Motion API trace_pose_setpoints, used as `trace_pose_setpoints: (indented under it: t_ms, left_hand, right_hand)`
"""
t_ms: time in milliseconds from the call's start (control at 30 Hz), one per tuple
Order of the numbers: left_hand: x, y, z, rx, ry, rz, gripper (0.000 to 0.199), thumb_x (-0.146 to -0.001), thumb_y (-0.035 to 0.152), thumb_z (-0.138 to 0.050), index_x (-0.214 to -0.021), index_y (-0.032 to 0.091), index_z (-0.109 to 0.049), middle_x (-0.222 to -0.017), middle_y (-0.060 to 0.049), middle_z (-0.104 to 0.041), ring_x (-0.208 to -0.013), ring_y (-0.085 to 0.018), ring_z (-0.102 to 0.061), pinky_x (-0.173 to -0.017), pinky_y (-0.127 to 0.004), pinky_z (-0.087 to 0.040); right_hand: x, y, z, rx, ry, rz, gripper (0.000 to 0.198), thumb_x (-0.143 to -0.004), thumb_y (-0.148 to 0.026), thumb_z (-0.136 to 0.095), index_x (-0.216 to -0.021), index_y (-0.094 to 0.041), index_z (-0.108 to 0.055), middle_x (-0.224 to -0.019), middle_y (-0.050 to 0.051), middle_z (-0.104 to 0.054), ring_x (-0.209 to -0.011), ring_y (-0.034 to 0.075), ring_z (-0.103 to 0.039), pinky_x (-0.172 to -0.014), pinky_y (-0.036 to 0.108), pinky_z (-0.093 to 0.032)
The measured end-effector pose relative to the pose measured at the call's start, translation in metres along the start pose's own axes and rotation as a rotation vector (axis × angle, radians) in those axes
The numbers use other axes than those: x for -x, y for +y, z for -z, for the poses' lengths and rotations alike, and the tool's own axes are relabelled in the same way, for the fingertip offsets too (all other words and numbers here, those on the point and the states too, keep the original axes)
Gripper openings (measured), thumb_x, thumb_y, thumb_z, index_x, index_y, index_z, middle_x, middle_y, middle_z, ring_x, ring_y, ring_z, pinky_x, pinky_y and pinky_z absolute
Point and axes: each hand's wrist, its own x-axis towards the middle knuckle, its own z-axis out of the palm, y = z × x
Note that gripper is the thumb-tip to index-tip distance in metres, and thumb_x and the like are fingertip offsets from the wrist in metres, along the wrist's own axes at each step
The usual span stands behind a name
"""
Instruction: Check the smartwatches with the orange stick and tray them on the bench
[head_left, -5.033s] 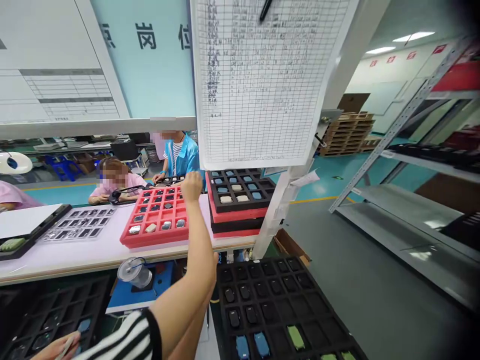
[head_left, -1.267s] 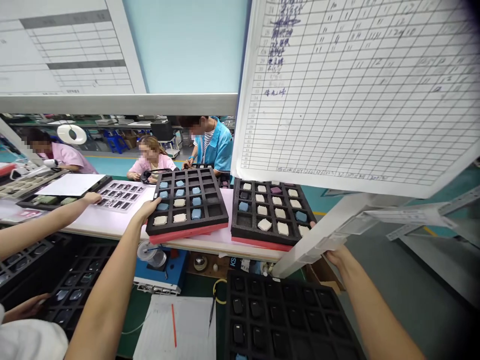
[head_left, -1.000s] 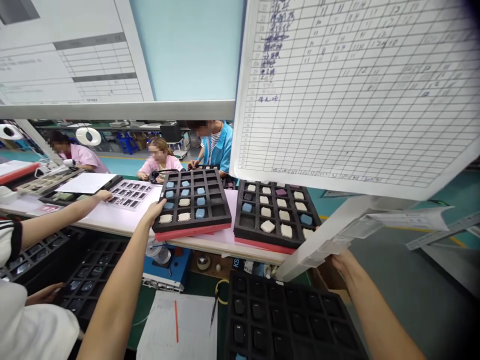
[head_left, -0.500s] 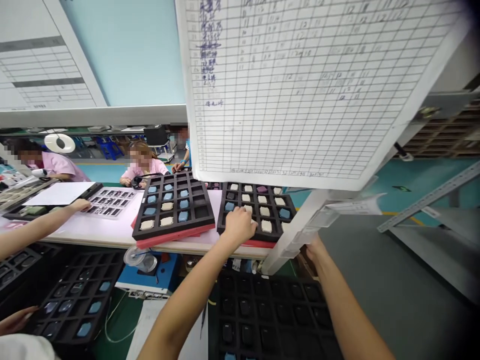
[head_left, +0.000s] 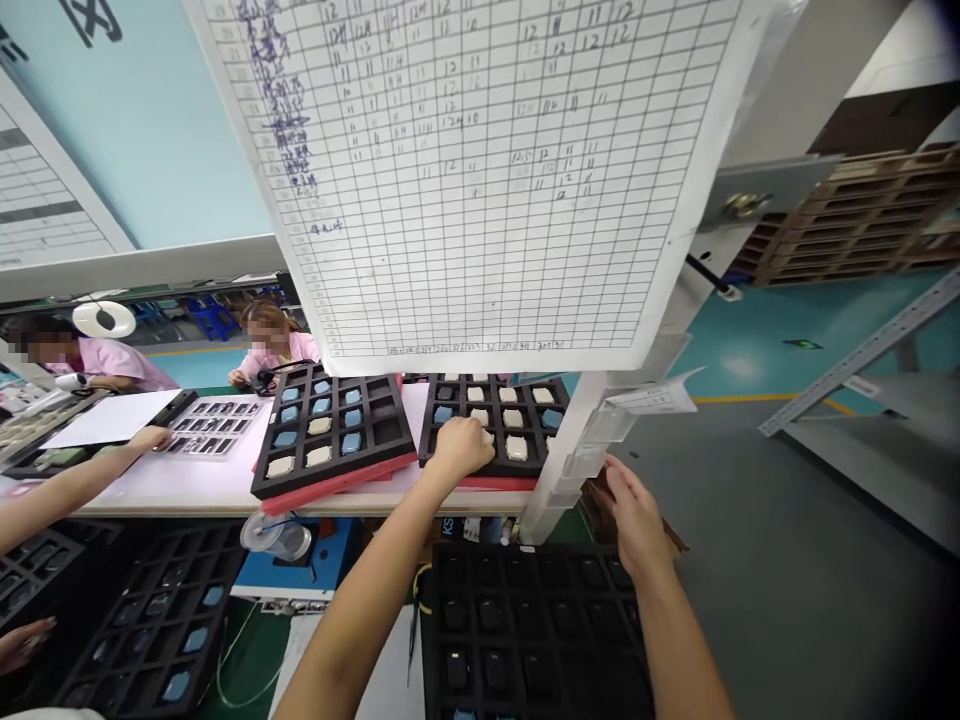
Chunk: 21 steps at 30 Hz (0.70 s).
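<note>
My left hand (head_left: 465,446) is closed over the front of a black compartment tray (head_left: 499,462) on the raised shelf. Its fingertips are hidden, so what they hold cannot be made out; a cream-coloured rounded case (head_left: 516,447) lies just right of them. Blue cases (head_left: 553,418) share that tray with more cream ones. My right hand (head_left: 636,515) is beside the white post, fingers stretched up and slightly apart, with nothing visible in them. A brown cardboard box (head_left: 600,512) shows partly behind its fingers. Below both hands lies a large black tray (head_left: 551,690) holding dark cases.
Another black tray (head_left: 375,462) of blue and cream cases rests on a red tray (head_left: 337,486) to the left. The white post (head_left: 559,480) carries clear pockets. A written chart (head_left: 480,250) hangs ahead. A co-worker's forearm (head_left: 82,485) reaches in from the left.
The view has shifted, so the chart and shelf sit further left. My right hand now shows more of its fingers beside the post. My left hand stays at the same tray.
</note>
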Motion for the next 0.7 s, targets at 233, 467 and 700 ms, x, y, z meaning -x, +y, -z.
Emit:
trace_pose_setpoints:
  t_ms: [233,467,700]
  left_hand:
    - [0.043,-0.028,0.042,1.054,-0.180,0.125,0.049,-0.070,0.034,-0.077,-0.110,0.008,-0.067,-0.099,-0.014,-0.067,-0.081,-0.017,-0.063,-0.073,-0.028,-0.053]
    - [0.069,-0.041,0.044,1.582,-0.303,0.130,0.043,-0.075,0.029,-0.068,-0.110,0.003,-0.067,-0.090,-0.013,-0.065,-0.086,-0.018,-0.063,-0.069,-0.026,-0.055]
    - [0.072,-0.045,0.047,1.589,-0.324,0.081,0.046,-0.075,0.028,-0.068,-0.112,0.001,-0.065,-0.090,-0.013,-0.064,-0.088,-0.019,-0.062,-0.071,-0.028,-0.056]
  right_hand:
    - [0.023,-0.018,0.015,-0.054,0.078,-0.100,0.059,-0.087,-0.061,-0.063,-0.135,-0.026,-0.058,-0.139,0.004,-0.055,-0.132,0.026,-0.047,-0.112,0.038,-0.042]
    - [0.029,-0.012,0.017,-0.085,0.072,-0.139,0.060,-0.081,-0.061,-0.068,-0.129,-0.026,-0.060,-0.136,0.004,-0.057,-0.131,0.026,-0.049,-0.115,0.043,-0.039]
    - [0.034,-0.019,0.011,-0.121,0.091,-0.143,0.061,-0.072,-0.061,-0.074,-0.120,-0.024,-0.065,-0.133,0.006,-0.060,-0.129,0.029,-0.050,-0.115,0.047,-0.038]
